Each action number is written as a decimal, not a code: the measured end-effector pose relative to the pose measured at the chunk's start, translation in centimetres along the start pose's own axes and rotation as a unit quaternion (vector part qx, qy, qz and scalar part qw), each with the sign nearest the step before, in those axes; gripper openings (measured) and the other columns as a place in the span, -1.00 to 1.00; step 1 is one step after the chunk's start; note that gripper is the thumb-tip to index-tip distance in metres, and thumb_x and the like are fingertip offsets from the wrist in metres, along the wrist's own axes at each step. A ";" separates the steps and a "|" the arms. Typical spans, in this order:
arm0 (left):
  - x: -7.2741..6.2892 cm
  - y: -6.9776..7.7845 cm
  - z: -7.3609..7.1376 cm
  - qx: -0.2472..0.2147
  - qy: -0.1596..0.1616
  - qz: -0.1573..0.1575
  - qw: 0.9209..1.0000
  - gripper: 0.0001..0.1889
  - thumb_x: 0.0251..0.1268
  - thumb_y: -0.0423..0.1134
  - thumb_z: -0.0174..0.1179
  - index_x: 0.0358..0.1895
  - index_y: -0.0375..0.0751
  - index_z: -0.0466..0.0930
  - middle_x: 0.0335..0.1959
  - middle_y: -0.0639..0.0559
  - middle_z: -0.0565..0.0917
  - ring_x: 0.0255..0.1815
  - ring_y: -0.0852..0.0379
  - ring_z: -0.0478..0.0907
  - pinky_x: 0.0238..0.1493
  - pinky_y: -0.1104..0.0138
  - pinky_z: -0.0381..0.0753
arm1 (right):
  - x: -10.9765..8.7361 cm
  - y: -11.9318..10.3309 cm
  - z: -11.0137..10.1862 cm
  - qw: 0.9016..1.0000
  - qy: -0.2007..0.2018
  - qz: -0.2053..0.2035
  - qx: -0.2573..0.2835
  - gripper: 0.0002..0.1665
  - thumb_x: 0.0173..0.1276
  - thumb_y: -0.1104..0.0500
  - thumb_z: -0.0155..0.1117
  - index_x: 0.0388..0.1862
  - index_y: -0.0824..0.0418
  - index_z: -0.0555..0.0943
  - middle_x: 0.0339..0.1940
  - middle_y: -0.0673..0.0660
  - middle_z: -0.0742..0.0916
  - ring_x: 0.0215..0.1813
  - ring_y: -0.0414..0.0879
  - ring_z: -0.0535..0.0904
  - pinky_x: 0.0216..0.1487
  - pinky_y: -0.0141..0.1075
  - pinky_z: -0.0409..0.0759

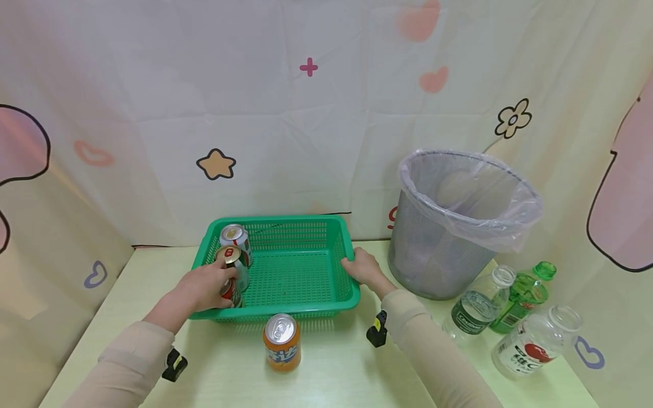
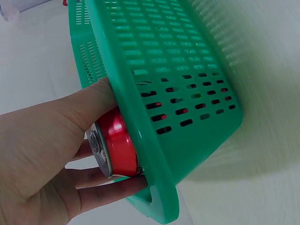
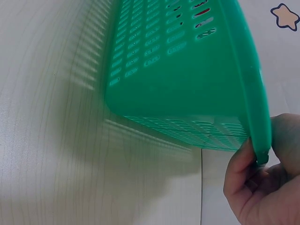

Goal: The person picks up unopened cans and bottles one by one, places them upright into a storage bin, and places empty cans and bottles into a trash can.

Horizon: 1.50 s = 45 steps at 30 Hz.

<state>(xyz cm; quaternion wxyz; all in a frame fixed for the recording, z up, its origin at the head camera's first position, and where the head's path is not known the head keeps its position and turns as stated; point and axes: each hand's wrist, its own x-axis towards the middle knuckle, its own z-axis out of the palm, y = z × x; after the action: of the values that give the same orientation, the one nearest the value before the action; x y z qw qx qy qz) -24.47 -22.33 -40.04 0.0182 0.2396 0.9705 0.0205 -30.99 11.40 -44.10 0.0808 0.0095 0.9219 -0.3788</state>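
A green plastic basket stands on the table, with several drink cans along its left side. My left hand reaches over the basket's left front corner, its fingers and thumb around a red can inside. Right behind that can are a gold-topped can and a silver-topped can. On the basket's right rim, my right hand grips the edge; in the right wrist view its thumb and fingers pinch the rim. An orange soda can stands upright in front of the basket.
A mesh trash bin lined with a clear bag stands at the back right. Before it are a clear bottle with a dark label, a green bottle and a clear wide-mouthed jar. A patterned curtain hangs behind the table.
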 end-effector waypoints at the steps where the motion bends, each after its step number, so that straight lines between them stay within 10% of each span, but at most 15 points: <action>1: 0.0 0.0 0.0 0.001 0.000 0.000 1.000 -0.48 -0.19 -0.06 0.46 -0.11 -0.18 0.52 -0.31 -0.08 0.42 -0.54 0.14 0.38 -0.54 0.29 0.45 | 0.0 0.0 0.0 1.000 -0.001 0.001 0.000 -0.58 0.33 0.09 0.01 0.01 0.38 0.40 -0.28 0.22 0.61 -0.44 -0.09 0.53 -0.57 -0.35 0.53; 45: 0.3 0.0 -0.3 -0.027 0.026 -0.043 0.998 -0.58 -0.12 -0.14 0.42 -0.11 -0.13 0.57 0.11 -0.41 0.35 -0.28 -0.19 0.48 -0.40 0.06 0.57 | -0.3 -0.4 -0.2 1.000 0.000 -0.001 -0.007 -0.58 0.32 0.09 0.01 0.03 0.37 0.41 -0.29 0.21 0.62 -0.46 -0.11 0.52 -0.57 -0.37 0.51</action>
<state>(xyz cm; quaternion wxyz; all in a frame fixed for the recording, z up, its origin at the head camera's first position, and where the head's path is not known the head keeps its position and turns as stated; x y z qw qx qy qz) -24.77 -22.18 -39.72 0.0000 0.1962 0.9791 0.0527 -30.79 11.32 -43.63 0.0807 0.0082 0.9245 -0.3725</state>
